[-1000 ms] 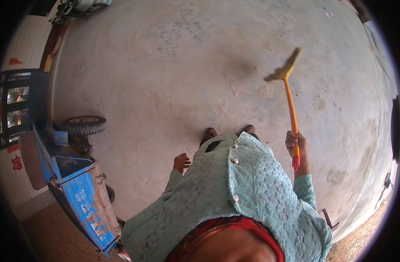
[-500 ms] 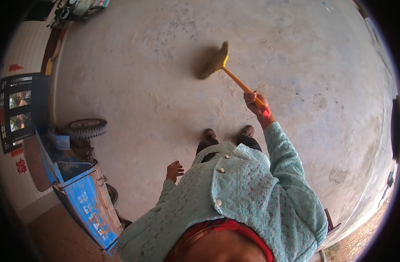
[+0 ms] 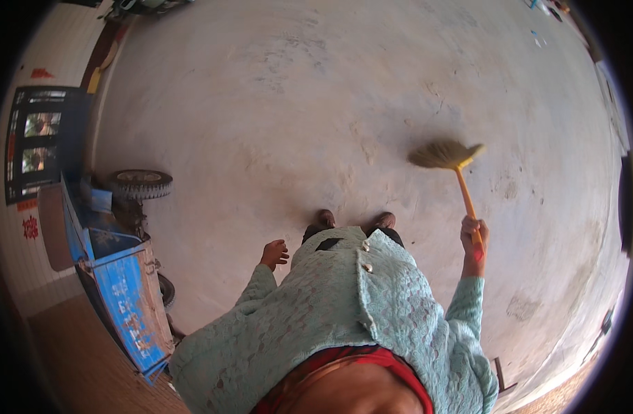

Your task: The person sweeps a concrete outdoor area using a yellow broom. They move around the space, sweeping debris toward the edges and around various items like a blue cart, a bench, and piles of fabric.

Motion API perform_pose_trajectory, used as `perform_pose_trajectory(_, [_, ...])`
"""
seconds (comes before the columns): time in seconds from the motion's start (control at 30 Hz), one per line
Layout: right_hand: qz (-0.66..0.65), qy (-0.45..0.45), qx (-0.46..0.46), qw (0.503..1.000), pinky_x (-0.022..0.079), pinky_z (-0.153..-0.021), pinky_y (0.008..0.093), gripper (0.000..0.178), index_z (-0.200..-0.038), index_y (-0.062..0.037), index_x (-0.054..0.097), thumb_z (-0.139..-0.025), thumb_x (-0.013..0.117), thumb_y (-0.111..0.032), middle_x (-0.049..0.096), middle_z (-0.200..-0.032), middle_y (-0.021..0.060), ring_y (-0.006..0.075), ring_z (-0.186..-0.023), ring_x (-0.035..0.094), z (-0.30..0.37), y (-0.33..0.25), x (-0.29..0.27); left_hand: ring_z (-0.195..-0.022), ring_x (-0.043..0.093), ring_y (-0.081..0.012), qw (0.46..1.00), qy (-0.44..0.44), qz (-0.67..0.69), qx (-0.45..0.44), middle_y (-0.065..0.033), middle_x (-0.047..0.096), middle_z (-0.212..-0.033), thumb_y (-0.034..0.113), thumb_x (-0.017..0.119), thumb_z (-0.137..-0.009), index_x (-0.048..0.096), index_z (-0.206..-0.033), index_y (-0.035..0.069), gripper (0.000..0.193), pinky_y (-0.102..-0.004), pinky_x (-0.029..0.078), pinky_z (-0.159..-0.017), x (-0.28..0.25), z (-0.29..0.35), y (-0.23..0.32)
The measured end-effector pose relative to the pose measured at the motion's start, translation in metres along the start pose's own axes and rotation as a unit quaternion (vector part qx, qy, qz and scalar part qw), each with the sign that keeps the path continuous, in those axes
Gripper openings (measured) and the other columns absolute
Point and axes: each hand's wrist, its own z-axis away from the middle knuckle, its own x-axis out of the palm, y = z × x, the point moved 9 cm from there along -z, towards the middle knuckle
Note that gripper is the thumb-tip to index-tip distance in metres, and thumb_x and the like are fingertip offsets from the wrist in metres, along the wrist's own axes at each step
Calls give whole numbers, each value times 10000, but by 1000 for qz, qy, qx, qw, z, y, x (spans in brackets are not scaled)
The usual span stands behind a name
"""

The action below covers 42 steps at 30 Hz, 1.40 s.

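In my right hand (image 3: pixel 474 234) is a broom (image 3: pixel 466 195), gripped near the red-tipped top of its orange-yellow handle. Its brush of dull greenish-brown bristles fans out to the left, beyond my hand, low over the grey concrete floor (image 3: pixel 261 124); whether every bristle touches the floor I cannot tell. My left hand (image 3: pixel 274 254) hangs beside my hip with its fingers loosely curled and partly apart, holding nothing. Both my brown shoes (image 3: pixel 326 219) stand on the floor in front of me.
On the left stands a worn blue cart (image 3: pixel 131 303) with a dark tyre (image 3: pixel 142 183) at its front. Behind it are a dark-framed door (image 3: pixel 40 141) and a pale tiled wall. A dark vehicle (image 3: pixel 144 7) is partly in view at the far left.
My right hand has swung the broom rightward and nearer to me, its brush going from the centre to the right. The left hand stays by my side, and the view has shifted slightly.
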Motion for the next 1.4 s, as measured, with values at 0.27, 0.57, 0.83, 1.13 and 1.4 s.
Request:
perform_pose_trajectory(0.27, [100,20,-67,993,362,-430,193,59,-765,11,352,-711,376,8,363,-595,15,78,-469,369,24,13,55,-664,547,-237,999,43,15,-2,-123,526,-871,216,461,-779,431,-1140,37,404,-362,464,-535,-1,6,-6])
perform_pose_trajectory(0.57, [121,-27,27,992,334,-404,174,77,-733,-1,374,-696,439,15,359,-583,4,57,-427,341,-60,97,131,-708,541,-269,991,-23,-129,36,-112,526,-862,239,480,-780,490,-992,49,285,-424,452,-586,-5,-36,-66])
perform_pose_trajectory(0.83, [131,-26,208,969,338,-386,171,134,-788,27,363,-679,436,0,359,-579,6,66,-419,346,-208,211,172,-711,554,-211,989,-21,145,-32,-73,559,-825,202,477,-798,526,-956,69,211,-380,442,-605,23,-113,10])
perform_pose_trajectory(1.13, [135,-54,368,918,414,-441,214,68,-728,23,387,-700,409,-35,412,-576,41,117,-475,444,-383,272,170,-649,552,-229,993,-8,115,-23,-112,526,-843,194,451,-791,414,-1144,50,384,-394,469,-561,-6,-126,143])
perform_pose_trajectory(1.4, [-26,2,324,946,358,-413,199,87,-725,-16,339,-665,401,-11,363,-570,16,98,-458,383,-394,203,169,-667,551,-216,998,23,-15,55,-87,530,-757,206,432,-797,501,-984,41,259,-377,447,-556,-41,-154,106])
